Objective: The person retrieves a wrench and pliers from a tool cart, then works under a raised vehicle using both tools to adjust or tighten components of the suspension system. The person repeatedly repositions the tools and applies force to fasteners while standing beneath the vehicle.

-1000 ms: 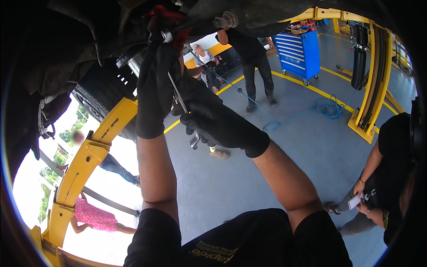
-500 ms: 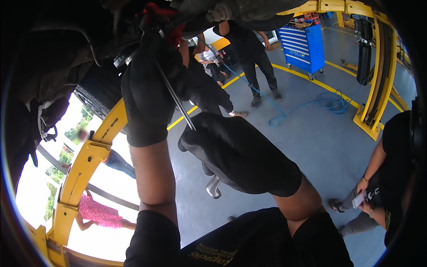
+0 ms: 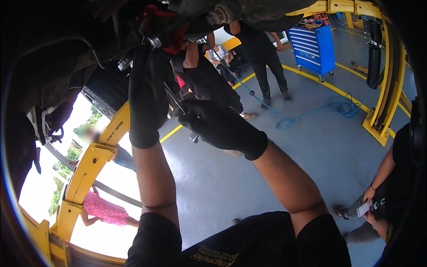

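My left hand, in a black glove, is raised to the dark underside of a vehicle. Its fingers look closed, but shadow hides what they hold. A shiny metal piece shows just left of it, and another metal part above its fingertips, next to a red cloth-like piece. Lower and to the right, my right hand, also in a black glove, is closed around a long metal wrench. The wrench's thin shaft slants up behind my left hand; its lower end sticks out below my right fist.
A yellow lift arm and a tyre are on the left, a yellow lift post on the right. People stand ahead and at right. A blue tool cabinet and a coiled blue hose are farther back.
My right hand has moved up and away from me, toward my left hand, with the wrench. My left hand has shifted slightly right. The view has shifted a little.
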Demonstrator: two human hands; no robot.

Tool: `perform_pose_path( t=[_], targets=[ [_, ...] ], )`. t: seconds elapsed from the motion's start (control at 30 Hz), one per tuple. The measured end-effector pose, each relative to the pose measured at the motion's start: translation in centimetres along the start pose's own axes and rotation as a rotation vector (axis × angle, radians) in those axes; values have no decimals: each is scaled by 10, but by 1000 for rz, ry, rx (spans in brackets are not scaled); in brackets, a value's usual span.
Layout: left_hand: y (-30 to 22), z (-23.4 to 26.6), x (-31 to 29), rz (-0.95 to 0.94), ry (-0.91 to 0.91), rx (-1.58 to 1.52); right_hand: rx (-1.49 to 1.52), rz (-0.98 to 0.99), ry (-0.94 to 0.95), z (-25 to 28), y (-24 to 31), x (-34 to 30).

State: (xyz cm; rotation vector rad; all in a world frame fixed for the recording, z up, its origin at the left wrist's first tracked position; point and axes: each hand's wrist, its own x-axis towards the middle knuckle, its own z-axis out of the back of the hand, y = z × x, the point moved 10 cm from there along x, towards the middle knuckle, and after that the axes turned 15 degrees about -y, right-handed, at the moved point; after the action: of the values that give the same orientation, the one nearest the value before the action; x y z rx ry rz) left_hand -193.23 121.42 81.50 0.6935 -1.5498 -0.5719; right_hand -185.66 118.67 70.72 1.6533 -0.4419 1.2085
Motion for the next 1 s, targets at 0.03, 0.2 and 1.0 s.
perform_pose_path(
  t=[0.03,0.2,1.0],
  targets=[
    [9,-3,-10,4,-3,-17,-32,85,-53,-3,-3,3],
    [35,-19,-11,352,-53,-380,-206,367,-223,7,-8,25],
    [5,16,-6,185,31,-131,149,27,53,0,26,-32]
  ],
)
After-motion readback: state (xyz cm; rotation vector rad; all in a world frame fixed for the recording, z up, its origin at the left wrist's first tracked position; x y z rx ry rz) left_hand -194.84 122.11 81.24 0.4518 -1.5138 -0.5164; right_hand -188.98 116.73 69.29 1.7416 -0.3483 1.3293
